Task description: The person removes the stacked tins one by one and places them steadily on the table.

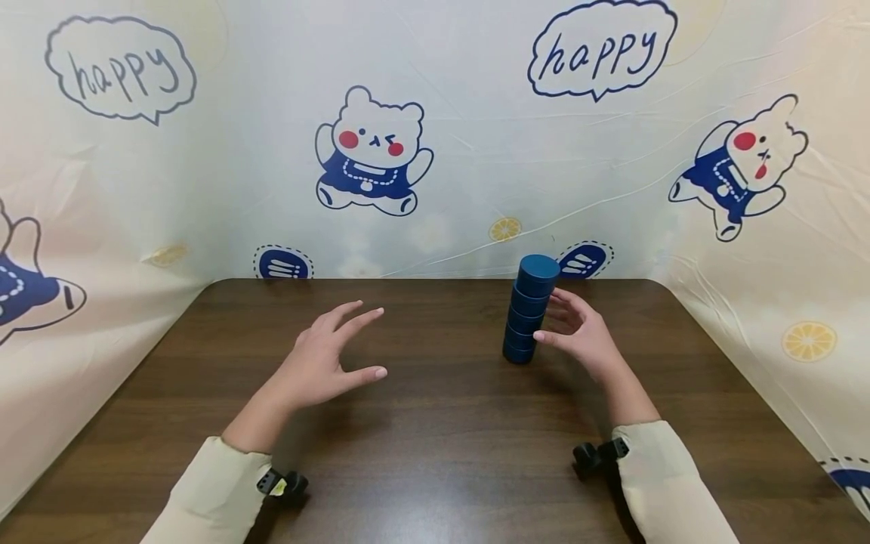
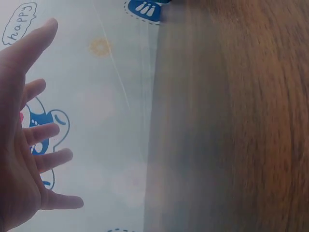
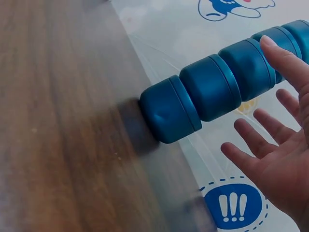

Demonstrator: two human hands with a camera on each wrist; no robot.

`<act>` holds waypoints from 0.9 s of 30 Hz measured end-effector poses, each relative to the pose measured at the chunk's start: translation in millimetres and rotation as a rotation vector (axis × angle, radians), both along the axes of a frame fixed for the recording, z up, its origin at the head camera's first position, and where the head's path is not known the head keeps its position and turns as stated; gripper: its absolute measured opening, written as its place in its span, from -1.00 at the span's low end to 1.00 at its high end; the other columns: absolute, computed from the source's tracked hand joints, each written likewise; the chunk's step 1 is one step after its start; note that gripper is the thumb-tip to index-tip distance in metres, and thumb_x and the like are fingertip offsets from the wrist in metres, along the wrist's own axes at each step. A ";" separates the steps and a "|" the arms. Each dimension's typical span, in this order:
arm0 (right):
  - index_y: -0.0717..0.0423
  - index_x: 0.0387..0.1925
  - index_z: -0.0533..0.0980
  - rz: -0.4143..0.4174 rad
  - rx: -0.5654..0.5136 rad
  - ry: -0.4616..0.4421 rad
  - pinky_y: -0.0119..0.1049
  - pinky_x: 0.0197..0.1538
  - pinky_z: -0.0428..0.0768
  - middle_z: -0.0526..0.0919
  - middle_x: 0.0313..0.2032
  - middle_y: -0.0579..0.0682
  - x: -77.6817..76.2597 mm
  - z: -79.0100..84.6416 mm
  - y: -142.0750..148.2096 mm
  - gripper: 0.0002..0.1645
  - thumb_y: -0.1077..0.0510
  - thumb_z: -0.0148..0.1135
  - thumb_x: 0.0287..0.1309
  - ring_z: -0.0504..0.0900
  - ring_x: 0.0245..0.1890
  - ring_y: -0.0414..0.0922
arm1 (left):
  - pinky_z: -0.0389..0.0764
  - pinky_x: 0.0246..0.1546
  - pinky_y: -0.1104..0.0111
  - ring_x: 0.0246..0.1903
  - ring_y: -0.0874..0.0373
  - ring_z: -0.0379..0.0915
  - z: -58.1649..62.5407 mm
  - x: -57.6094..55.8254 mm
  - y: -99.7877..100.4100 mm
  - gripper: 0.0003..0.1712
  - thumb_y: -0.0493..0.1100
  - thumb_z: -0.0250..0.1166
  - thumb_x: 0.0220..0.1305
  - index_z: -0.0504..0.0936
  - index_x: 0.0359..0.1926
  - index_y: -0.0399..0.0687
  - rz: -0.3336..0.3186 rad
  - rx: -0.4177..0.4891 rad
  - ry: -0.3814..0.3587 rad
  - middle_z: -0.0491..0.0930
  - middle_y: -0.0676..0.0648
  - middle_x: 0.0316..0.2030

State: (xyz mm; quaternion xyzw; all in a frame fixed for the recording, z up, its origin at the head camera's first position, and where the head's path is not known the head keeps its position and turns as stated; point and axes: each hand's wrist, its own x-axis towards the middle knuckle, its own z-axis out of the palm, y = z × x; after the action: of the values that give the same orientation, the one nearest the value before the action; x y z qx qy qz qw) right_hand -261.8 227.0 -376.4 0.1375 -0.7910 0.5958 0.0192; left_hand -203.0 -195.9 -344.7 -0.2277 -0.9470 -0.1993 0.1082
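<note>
A tall stack of several round blue metallic tins with lids stands on the brown wooden table, right of centre. Close against its right side is my right hand, thumb at the near side and the other fingers toward the back. In the right wrist view, the thumb of my right hand overlaps the upper tins, while the fingers spread out, loosely extended. To the left, my left hand hovers over the table with fingers spread and nothing in it; its palm shows in the left wrist view.
A pale curtain printed with bears and the word happy hangs behind the table and along both sides. Black wrist cameras sit at both cream sleeves.
</note>
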 end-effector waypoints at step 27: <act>0.09 0.36 0.27 -0.015 -0.067 0.009 -0.12 0.18 0.51 0.42 0.26 0.16 -5.7 3.7 -5.5 -0.20 0.16 0.41 0.13 0.43 0.20 0.07 | 0.16 0.19 -0.34 0.36 -0.15 0.08 -3.4 -4.5 19.5 -0.06 0.37 0.37 0.05 0.26 0.43 0.36 -0.076 0.074 0.041 0.18 -0.11 0.41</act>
State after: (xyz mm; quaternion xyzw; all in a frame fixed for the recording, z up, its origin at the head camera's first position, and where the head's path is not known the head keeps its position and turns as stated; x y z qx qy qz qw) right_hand -267.5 221.5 -372.7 0.1336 -0.7714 0.6213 0.0321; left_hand -207.5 -176.4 -348.0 -0.2634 -0.9272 -0.2334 0.1284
